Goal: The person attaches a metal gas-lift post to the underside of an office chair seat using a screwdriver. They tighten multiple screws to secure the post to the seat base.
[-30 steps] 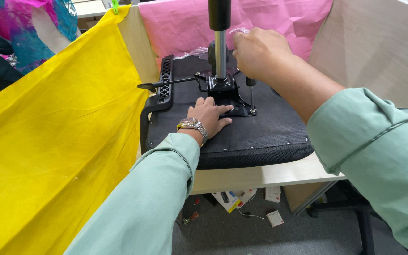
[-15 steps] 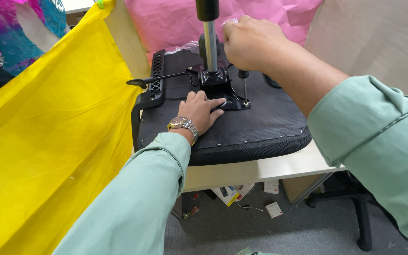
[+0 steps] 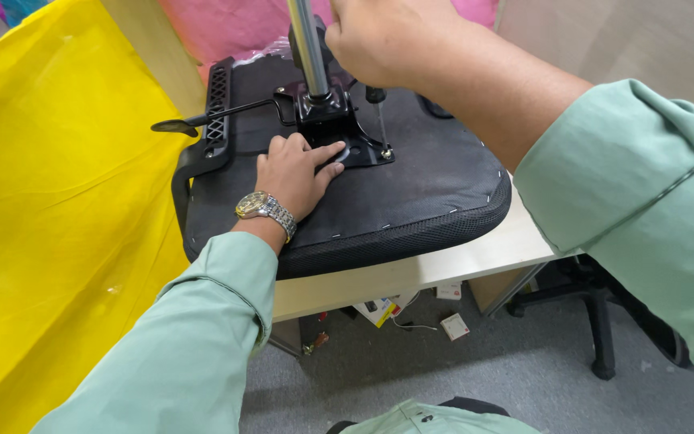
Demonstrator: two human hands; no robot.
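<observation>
Hands on the upturned chair seat

The left hand has stayed flat beside the metal plate, fingers spread; the right hand, moved nearer, grips a screwdriver.

My one head camera looks steeply down from close above, left hand centred, right hand beyond it.

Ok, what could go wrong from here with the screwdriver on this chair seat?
The left hand lies flat on the mounting plate, close to the screwdriver tip; a slip could jab the fingers. The right hand grips the tool from above at a slight tilt, so it may cam out. The upturned seat overhangs the table edge and might shift.
</observation>
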